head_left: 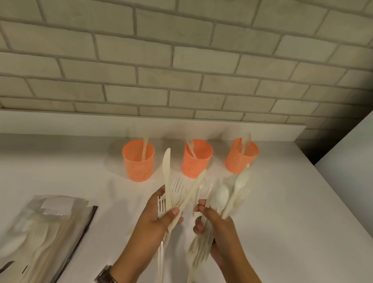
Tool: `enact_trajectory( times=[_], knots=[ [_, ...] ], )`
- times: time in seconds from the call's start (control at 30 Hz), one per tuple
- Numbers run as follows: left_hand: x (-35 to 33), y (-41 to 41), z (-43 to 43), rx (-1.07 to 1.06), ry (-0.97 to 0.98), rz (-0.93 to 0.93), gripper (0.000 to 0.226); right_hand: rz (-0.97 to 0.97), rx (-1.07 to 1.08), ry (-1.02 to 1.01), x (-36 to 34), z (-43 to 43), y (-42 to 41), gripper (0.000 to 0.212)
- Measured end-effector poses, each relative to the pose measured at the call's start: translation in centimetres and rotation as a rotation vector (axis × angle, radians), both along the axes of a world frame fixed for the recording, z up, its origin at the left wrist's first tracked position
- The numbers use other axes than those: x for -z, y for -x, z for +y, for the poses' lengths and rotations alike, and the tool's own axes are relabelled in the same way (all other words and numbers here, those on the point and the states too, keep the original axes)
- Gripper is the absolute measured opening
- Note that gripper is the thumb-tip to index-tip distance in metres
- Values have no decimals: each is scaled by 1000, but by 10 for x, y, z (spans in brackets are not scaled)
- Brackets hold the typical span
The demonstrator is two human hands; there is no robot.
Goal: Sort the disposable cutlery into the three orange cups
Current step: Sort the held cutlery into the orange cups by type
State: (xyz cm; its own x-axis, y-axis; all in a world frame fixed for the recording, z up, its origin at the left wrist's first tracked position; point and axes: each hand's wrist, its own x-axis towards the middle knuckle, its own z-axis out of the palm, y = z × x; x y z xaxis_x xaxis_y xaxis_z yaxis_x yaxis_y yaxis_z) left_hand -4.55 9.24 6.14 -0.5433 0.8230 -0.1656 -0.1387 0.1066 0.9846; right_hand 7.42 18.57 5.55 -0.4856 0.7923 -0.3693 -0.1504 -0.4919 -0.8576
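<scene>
In front of the middle orange cup, the left hand's grip is clenching a fan of knives and forks and the right hand is grasping spoons and forks. Forks are probably best going in one at a time, joining the fork standing in that cup. Behind it a brick wall is rising from the white surface; a plastic packet is lying well left.

Three cups stand in a row behind a packet at left
</scene>
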Motion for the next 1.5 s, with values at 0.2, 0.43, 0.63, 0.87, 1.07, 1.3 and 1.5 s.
enact_trajectory(
  times=[0.2,0.43,0.63,0.87,1.07,1.3,1.5],
  knots=[
    [-3,-7,16,12,53,188,50,48,-58,-7,-12,-5,12,32],
    [1,-21,29,53,109,373,52,-74,-41,8,-13,8,13,18],
    [-6,-24,33,80,119,466,47,-23,-4,32,-10,21,6,29],
    [-17,-13,41,24,23,191,33,84,-27,102,-9,53,-20,38],
    [-45,20,84,-16,68,201,21,72,-2,161,-4,68,-51,30],
    [-68,56,177,-328,-217,274,14,151,34,200,0,74,-74,21],
    [-33,69,232,-444,-62,455,10,125,54,181,4,75,-80,25]
  ],
)
